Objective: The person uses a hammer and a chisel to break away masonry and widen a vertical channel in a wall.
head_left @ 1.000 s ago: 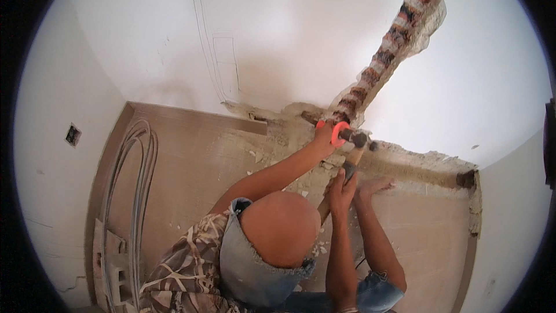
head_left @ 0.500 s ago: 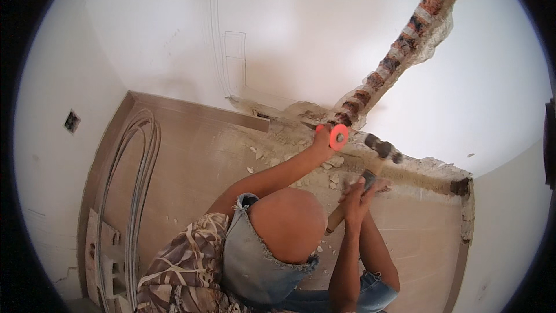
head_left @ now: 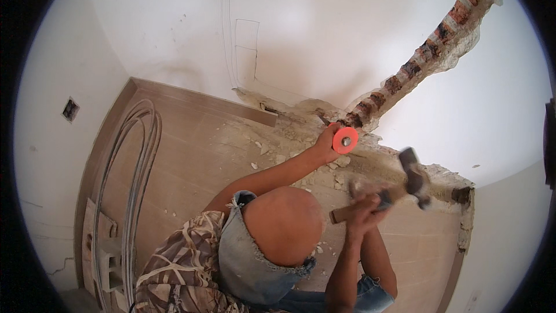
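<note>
My left hand is closed around a chisel with a round orange-red hand guard, its metal striking end facing up toward me. The chisel's blade end is mostly hidden, at the broken wall base below the vertical groove. My right hand grips a hammer by its wooden handle. The dark hammer head, smeared by motion, is to the right of the chisel and apart from it. Beside the right forearm show my bent bare knee and torn jeans.
A rough groove with exposed brick climbs the white wall. Broken plaster pieces lie on the floor along the wall. Looped grey cable or conduit lies at left, near a pale hollow block. A baseboard ends near the broken section.
The hammer head has swung right and downward, away from the chisel, and its handle is now tilted flatter. The left hand still holds the chisel at the wall base. The view has shifted slightly.
</note>
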`<state>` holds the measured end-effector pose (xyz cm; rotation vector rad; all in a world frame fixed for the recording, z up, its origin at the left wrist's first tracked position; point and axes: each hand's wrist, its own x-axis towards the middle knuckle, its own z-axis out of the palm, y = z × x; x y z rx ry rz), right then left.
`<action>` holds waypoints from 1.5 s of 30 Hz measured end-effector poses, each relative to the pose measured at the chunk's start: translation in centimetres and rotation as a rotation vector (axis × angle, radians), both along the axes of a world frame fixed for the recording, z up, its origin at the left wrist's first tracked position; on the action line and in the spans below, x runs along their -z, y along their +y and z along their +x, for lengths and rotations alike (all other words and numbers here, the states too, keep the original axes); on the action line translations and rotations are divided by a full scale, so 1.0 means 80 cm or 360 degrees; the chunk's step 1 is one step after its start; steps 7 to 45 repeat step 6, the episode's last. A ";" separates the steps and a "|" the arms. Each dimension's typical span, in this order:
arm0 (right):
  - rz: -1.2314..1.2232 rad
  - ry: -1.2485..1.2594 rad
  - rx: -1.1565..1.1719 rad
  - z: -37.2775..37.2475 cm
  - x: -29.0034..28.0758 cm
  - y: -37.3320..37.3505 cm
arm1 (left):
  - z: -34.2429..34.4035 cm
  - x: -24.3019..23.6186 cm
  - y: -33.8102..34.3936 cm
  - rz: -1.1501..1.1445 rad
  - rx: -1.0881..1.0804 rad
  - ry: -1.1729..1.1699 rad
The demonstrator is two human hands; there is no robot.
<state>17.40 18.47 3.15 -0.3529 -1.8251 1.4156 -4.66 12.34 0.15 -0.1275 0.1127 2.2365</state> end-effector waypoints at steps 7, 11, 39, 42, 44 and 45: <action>-0.0124 -0.0613 -0.0039 -0.036 0.002 -0.046 | -0.015 0.011 0.005 0.0018 0.0031 0.0177; -0.0124 -0.0613 -0.0039 -0.036 0.002 -0.046 | -0.015 0.011 0.005 0.0018 0.0031 0.0177; -0.0124 -0.0613 -0.0039 -0.036 0.002 -0.046 | -0.015 0.011 0.005 0.0018 0.0031 0.0177; -0.0124 -0.0613 -0.0039 -0.036 0.002 -0.046 | -0.015 0.011 0.005 0.0018 0.0031 0.0177; -0.0124 -0.0613 -0.0039 -0.036 0.002 -0.046 | -0.015 0.011 0.005 0.0018 0.0031 0.0177; -0.0124 -0.0613 -0.0039 -0.036 0.002 -0.046 | -0.015 0.011 0.005 0.0018 0.0031 0.0177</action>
